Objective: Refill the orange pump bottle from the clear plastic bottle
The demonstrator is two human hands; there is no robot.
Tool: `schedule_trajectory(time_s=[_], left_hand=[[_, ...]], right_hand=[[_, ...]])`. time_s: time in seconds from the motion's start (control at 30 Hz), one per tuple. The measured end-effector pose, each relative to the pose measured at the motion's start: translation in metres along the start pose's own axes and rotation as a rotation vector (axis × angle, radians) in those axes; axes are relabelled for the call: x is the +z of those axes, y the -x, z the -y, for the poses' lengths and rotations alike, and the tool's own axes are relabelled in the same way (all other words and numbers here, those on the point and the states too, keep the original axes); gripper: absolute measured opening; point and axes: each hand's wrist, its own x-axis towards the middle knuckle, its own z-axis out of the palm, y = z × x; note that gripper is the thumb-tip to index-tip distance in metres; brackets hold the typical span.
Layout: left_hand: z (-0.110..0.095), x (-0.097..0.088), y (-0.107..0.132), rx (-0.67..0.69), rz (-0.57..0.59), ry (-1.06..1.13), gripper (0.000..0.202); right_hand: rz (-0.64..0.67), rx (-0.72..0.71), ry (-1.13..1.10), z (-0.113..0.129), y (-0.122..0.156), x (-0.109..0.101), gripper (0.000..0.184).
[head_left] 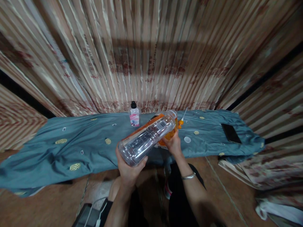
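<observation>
My left hand (129, 167) is wrapped round the base of a large clear plastic bottle (144, 140). The bottle is tilted, with its neck pointing to the upper right, and it looks nearly empty. Beneath that neck, my right hand (174, 143) grips a bottle of orange liquid (171, 134), mostly hidden behind the clear one. I cannot tell whether the two bottle mouths touch. Just beyond the orange bottle shows an orange pump top (181, 123) with a pale tube. A white round cap (187, 139) lies on the cloth to the right of my right hand.
A blue-green patterned cloth (94, 148) covers the long narrow table. A small clear bottle with a black top (134, 115) stands at the back. To the right lies a black phone (230, 133). Pleated curtains (151, 63) hang close behind. A cable (91, 208) runs at lower left.
</observation>
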Motion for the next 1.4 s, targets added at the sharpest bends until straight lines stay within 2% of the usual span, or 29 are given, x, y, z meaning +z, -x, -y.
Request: schedule_trajectory(time_s=[0.3, 0.47, 0.57, 0.8, 1.27, 1.4], left_hand=[[-0.001, -0.001, 0.001, -0.021, -0.006, -0.003, 0.097], [-0.006, -0.002, 0.001, -0.068, 0.011, -0.013, 0.094], [-0.002, -0.003, 0.002, -0.099, -0.019, -0.014, 0.098], [0.007, -0.003, 0.002, 0.008, -0.036, -0.017, 0.097], [-0.001, -0.005, 0.003, -0.044, -0.037, -0.033, 0.099], [0.0, -0.007, 0.005, -0.088, -0.032, -0.036, 0.106]], right_hand=[[0.0, 0.005, -0.04, 0.002, 0.001, -0.001, 0.093], [0.012, 0.032, -0.035, 0.001, 0.001, -0.001, 0.092], [0.013, 0.033, -0.037, 0.001, 0.001, -0.001, 0.093], [0.015, 0.044, -0.051, 0.001, 0.002, 0.001, 0.097], [0.005, 0.033, -0.049, 0.0, 0.002, 0.002, 0.095], [0.006, 0.036, -0.058, 0.001, 0.003, 0.001, 0.094]])
